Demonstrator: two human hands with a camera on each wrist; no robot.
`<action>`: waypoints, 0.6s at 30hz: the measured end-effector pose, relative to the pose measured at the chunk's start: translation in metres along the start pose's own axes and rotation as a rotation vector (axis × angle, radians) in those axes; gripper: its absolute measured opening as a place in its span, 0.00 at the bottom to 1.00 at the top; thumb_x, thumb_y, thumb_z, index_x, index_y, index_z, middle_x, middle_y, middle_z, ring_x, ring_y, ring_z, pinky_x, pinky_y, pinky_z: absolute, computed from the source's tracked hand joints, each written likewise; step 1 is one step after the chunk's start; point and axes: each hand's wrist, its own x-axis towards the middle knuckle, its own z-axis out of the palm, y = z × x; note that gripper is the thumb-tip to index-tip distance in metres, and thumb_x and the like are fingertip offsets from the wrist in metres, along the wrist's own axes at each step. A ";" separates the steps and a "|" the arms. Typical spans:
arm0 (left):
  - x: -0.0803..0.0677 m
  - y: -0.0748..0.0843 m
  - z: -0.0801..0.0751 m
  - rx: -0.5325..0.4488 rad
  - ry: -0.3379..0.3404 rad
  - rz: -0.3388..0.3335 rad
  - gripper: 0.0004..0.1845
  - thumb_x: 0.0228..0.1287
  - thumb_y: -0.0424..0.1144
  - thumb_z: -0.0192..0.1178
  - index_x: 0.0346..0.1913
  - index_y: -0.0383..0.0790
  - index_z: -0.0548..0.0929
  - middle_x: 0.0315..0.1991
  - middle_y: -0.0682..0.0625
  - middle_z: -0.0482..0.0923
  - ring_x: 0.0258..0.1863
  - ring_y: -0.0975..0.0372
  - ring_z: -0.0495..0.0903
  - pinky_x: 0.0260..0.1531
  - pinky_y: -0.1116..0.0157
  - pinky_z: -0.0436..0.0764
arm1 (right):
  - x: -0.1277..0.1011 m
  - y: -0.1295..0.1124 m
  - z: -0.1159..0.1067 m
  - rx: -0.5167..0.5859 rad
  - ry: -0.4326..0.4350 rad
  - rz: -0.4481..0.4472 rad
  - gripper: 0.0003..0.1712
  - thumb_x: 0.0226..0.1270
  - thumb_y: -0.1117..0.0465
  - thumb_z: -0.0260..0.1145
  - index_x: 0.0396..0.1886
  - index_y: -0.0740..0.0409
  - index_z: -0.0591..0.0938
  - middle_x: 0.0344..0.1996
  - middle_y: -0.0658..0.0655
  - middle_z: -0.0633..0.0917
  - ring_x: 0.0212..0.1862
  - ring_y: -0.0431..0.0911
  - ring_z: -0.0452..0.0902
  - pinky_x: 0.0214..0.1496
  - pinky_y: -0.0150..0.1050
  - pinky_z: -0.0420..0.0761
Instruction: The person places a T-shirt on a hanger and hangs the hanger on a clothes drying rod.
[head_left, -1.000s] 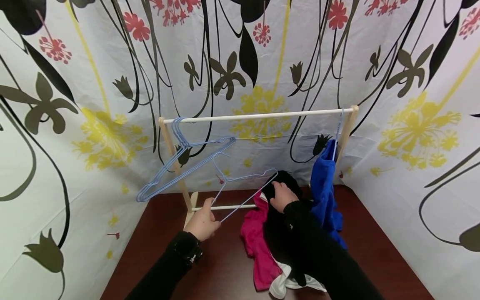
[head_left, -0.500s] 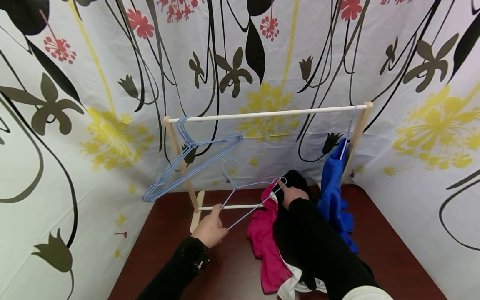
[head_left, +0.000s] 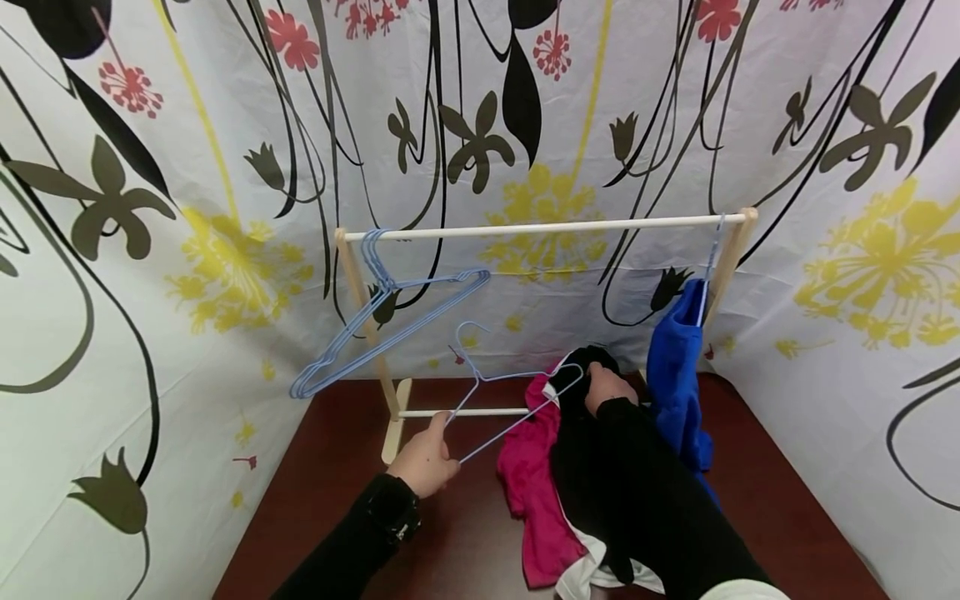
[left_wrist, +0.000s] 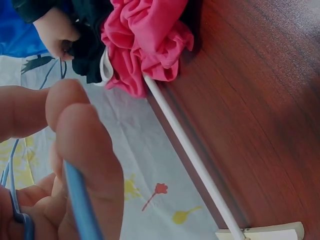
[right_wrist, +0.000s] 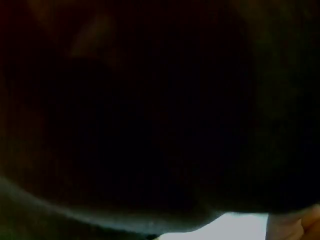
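Note:
My left hand [head_left: 426, 458] grips the left end of a light blue wire hanger [head_left: 478, 377], which is tilted with its hook upward. In the left wrist view, the fingers [left_wrist: 85, 135] curl round the blue wire. The hanger's right end lies beside the collar area of a black garment [head_left: 581, 458]. There my right hand [head_left: 609, 388] pinches the black cloth, its fingers bent in the left wrist view. Beneath and beside the black garment lies a pink garment [head_left: 528, 467] with white parts. The right wrist view is almost wholly dark, with the hand's work hidden.
A small wooden rack with a white rail [head_left: 547, 227] stands at the back of the dark red table [head_left: 300, 525]. Several blue hangers [head_left: 382, 329] hang at its left end. A blue garment [head_left: 675, 375] hangs at its right end. A patterned curtain [head_left: 225, 150] surrounds the table.
The hanger's right end has come down closer to the black garment's upper end. My right hand has moved slightly right along the cloth. The head view has shifted a little.

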 end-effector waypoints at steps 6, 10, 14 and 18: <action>-0.001 0.002 -0.001 0.012 -0.009 0.005 0.43 0.64 0.34 0.68 0.77 0.41 0.56 0.26 0.50 0.76 0.18 0.59 0.79 0.22 0.59 0.75 | -0.005 0.002 -0.012 0.086 0.121 0.007 0.17 0.74 0.59 0.55 0.58 0.59 0.77 0.47 0.66 0.84 0.39 0.59 0.80 0.41 0.56 0.76; -0.002 0.002 -0.002 0.028 -0.010 0.012 0.41 0.64 0.35 0.68 0.75 0.42 0.58 0.25 0.50 0.76 0.18 0.59 0.79 0.22 0.59 0.75 | -0.006 0.003 -0.020 0.159 0.174 -0.021 0.15 0.74 0.59 0.53 0.54 0.57 0.80 0.44 0.63 0.85 0.39 0.57 0.80 0.43 0.55 0.75; -0.003 0.001 -0.002 0.042 -0.008 0.019 0.39 0.64 0.35 0.68 0.73 0.44 0.59 0.24 0.51 0.76 0.17 0.59 0.78 0.22 0.60 0.75 | -0.006 0.000 -0.029 0.220 0.154 -0.021 0.16 0.75 0.57 0.52 0.55 0.56 0.80 0.46 0.62 0.84 0.41 0.55 0.80 0.46 0.53 0.74; -0.001 0.000 -0.001 0.049 -0.003 0.026 0.38 0.63 0.34 0.68 0.73 0.44 0.60 0.23 0.51 0.76 0.17 0.59 0.78 0.22 0.59 0.75 | -0.010 -0.009 -0.038 0.254 0.131 -0.017 0.18 0.76 0.56 0.52 0.58 0.56 0.79 0.47 0.61 0.84 0.42 0.55 0.79 0.46 0.51 0.74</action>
